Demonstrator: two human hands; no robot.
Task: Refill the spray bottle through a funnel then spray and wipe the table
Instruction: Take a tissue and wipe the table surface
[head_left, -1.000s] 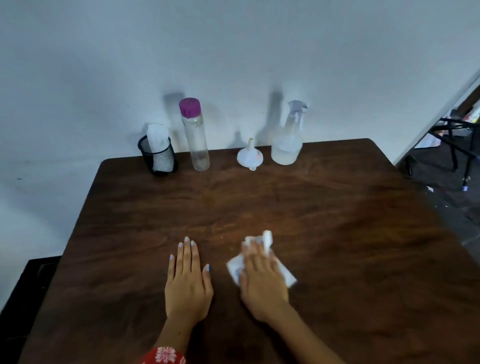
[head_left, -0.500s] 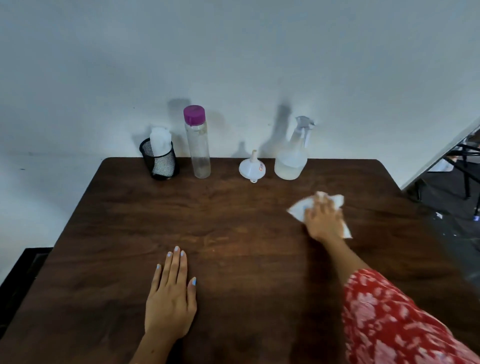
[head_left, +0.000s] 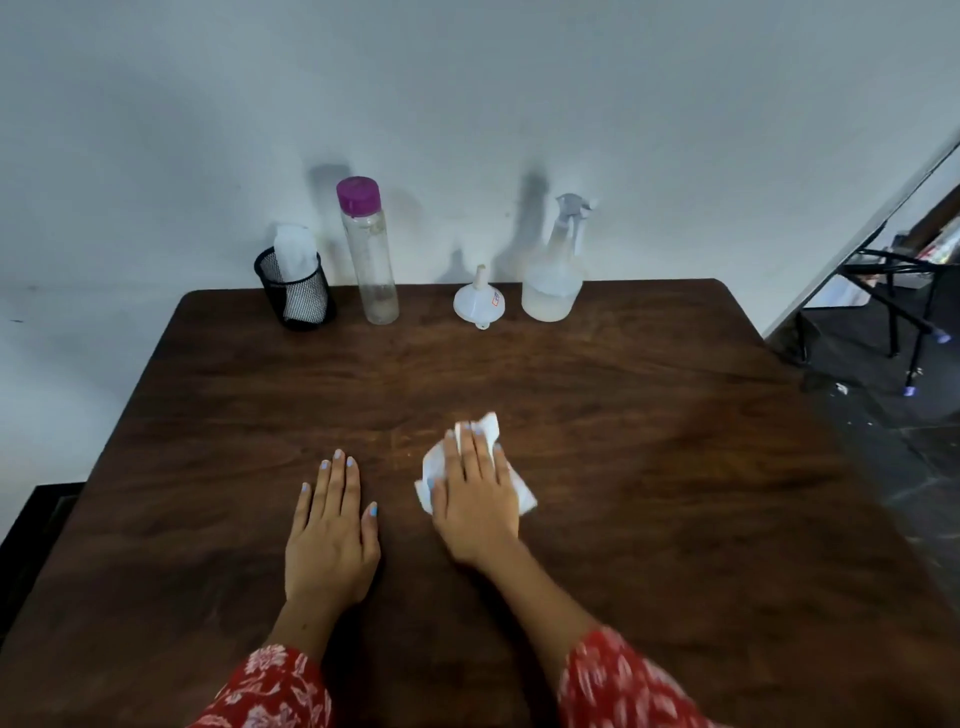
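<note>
Here, my right hand (head_left: 475, 491), fingers straight, presses a tissue (head_left: 488, 426) flat on the surface (head_left: 675, 467); my left hand (head_left: 332, 530) rests flat.

Dim, soft light from the front throws bottle shadows up the wall (head_left: 467, 104); sleeves (head_left: 623, 680) blur, edges bend outward.

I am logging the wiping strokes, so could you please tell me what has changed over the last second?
The right hand, pressing the white tissue flat, swept out toward the far right of the table and has come back beside the left hand. The left hand stayed flat on the table. The spray bottle, funnel, purple-capped bottle and mesh cup kept their places.
</note>
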